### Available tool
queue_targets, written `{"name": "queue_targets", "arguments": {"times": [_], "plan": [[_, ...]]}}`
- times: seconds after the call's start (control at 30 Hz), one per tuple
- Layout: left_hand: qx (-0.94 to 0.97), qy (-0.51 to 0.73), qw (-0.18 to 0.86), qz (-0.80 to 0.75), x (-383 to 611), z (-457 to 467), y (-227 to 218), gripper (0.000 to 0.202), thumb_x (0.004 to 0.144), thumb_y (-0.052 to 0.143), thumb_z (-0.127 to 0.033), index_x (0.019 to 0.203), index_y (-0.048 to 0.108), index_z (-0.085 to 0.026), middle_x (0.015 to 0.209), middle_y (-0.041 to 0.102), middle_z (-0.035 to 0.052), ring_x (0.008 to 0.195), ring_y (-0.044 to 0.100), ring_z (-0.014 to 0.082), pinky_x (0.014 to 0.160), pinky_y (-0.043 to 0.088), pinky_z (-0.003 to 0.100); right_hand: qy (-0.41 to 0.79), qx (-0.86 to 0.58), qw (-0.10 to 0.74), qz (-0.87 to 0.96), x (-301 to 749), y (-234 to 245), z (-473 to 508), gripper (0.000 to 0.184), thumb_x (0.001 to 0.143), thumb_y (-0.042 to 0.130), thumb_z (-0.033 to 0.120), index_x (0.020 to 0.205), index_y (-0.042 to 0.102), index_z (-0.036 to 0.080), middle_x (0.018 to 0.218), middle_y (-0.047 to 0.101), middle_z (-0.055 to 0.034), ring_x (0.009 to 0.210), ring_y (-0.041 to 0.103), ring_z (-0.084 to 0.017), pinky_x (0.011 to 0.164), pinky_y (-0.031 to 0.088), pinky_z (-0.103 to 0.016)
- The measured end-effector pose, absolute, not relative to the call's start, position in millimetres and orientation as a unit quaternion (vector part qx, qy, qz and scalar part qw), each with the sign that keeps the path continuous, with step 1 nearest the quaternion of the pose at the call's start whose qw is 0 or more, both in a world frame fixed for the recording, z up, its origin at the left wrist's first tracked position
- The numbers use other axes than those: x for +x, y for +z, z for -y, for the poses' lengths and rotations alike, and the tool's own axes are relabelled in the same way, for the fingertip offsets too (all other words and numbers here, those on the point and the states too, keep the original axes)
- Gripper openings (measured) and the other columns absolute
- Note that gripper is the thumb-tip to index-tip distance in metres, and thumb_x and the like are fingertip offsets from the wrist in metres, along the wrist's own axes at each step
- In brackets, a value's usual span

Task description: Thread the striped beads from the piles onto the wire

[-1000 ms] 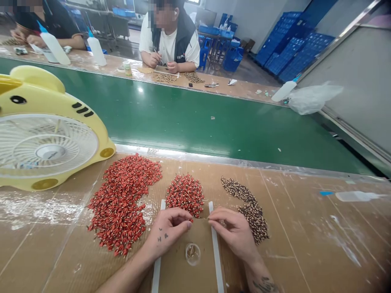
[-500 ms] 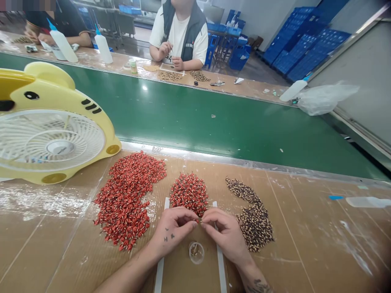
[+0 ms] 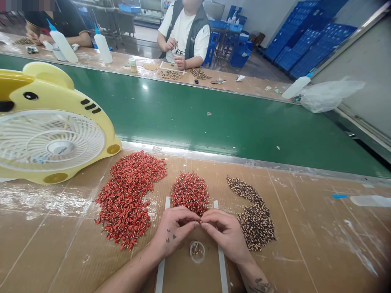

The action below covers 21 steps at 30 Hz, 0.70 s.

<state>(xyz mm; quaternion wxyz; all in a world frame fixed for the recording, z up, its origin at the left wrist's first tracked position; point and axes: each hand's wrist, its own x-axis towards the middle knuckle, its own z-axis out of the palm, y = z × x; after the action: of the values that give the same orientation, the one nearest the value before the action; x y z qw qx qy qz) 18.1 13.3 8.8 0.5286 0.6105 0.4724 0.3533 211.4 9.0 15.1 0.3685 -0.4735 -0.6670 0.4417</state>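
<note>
Meeting at their fingertips, the hands now work right together, where one second ago there was a clear gap between them and half a second ago a sliver of one. The left hand [image 3: 174, 231] and the right hand [image 3: 226, 230] each keep thumb and finger pinched on a tiny red piece [image 3: 200, 221] from opposite sides; whether a second part sits between them is too small to tell. That piece is just off the near side of the mixed red-and-dark pile [image 3: 189, 193]. The right hand has come across to the left hand, leaving the right-hand white strip [image 3: 222, 268] that its fingertips were beside.

Below the hands, the small clear cup [image 3: 204, 252] has kept its spot on the worktop [image 3: 305, 244], thin slivers inside it. The red pile [image 3: 128, 199] toward the left edge and the dark-and-pale pile [image 3: 258, 226], right of the right hand, look unchanged.

Beyond the far edge, on the green conveyor belt [image 3: 171, 116], a pale scrap [image 3: 209, 114] has shifted leftward against its surroundings. Across the belt, a co-worker's hand [image 3: 171, 44], low over the opposite side one second ago, is now raised. The yellow fan [image 3: 59, 128] at the left edge stands as before.
</note>
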Motion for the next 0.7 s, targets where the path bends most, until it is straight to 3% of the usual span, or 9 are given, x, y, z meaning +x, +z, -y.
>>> {"name": "queue_targets", "arguments": {"times": [0.27,0.43,0.7], "plan": [[0.597,0.354,0.549,-0.466,18.7,-12.3,9.7,0.013,0.079,0.067,-0.014,0.08,0.08,-0.018,0.074,0.076,0.0052,0.066,0.065,0.0161,0.062,0.047,0.024,0.567,-0.507,0.377,0.529,214.9,4.4,-10.5,0.02,0.074,0.08,0.036,0.073,0.074,0.017,0.074,0.074,-0.0053,0.066,0.067,-0.017,0.06,0.053,-0.025],[0.584,0.339,0.554,-0.487,20.5,-10.0,10.3,0.01,0.077,0.066,-0.012,0.073,0.075,-0.015,0.063,0.071,0.0024,0.057,0.059,0.0133,0.055,0.043,0.021,0.598,-0.505,0.359,0.508,217.0,-0.2,-13.4,0.018,0.07,0.082,0.033,0.07,0.075,0.016,0.072,0.074,-0.0055,0.064,0.067,-0.016,0.061,0.053,-0.026],[0.619,0.341,0.513,-0.487,20.6,-7.9,4.6,0.01,0.078,0.065,-0.011,0.075,0.073,-0.016,0.065,0.071,0.0012,0.057,0.058,0.0119,0.053,0.042,0.019,0.585,-0.505,0.35,0.529,212.4,1.4,-13.2,0.016,0.073,0.078,0.032,0.072,0.075,0.016,0.071,0.074,-0.0051,0.064,0.066,-0.016,0.061,0.053,-0.026]]}}
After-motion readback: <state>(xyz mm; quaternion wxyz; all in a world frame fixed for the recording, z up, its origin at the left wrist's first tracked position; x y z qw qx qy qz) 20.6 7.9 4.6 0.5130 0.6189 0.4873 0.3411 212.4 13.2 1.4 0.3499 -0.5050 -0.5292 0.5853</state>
